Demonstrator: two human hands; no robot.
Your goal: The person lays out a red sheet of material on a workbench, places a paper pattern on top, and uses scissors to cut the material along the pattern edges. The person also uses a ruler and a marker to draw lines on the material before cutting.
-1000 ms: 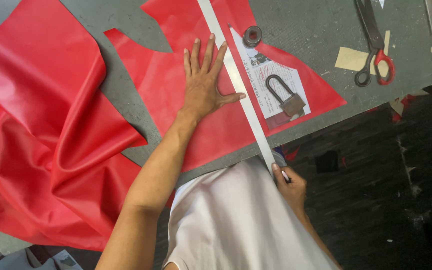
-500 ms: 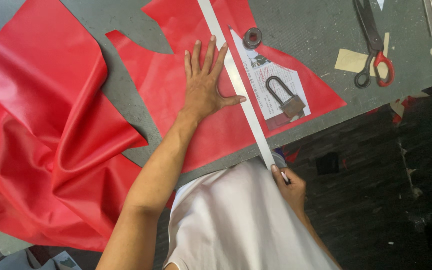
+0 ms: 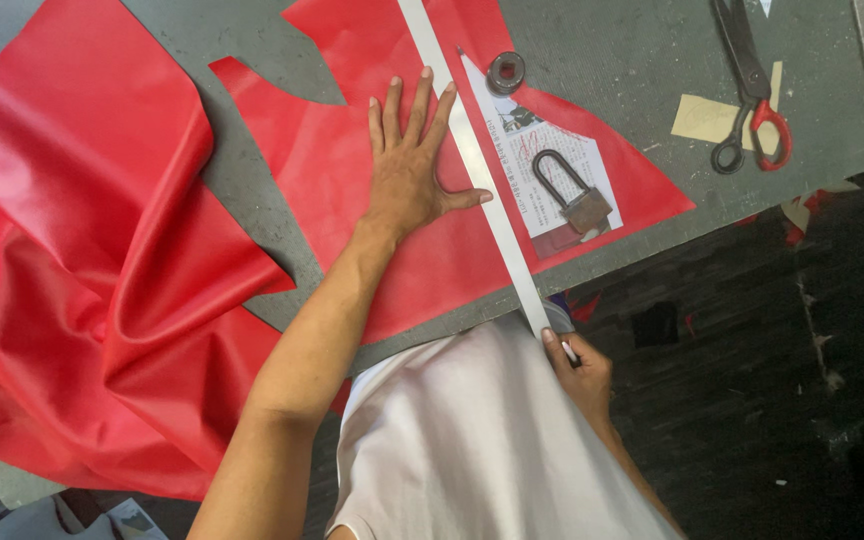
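Red sheet [image 3: 432, 270]: left hand [image 3: 407, 175] spread flat, pinning ruler [image 3: 472, 170] at 3 o'clock; right hand [image 3: 577, 370] pinches a small tool at ruler's end. Press firmly throughout.

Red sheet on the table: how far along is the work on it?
Looks done: the red sheet lies flat, its paper pattern weighted by a padlock. In hand: the left hand presses the sheet beside the long ruler; the right hand grips a small tool at its near end. Left: scissors lie untouched.
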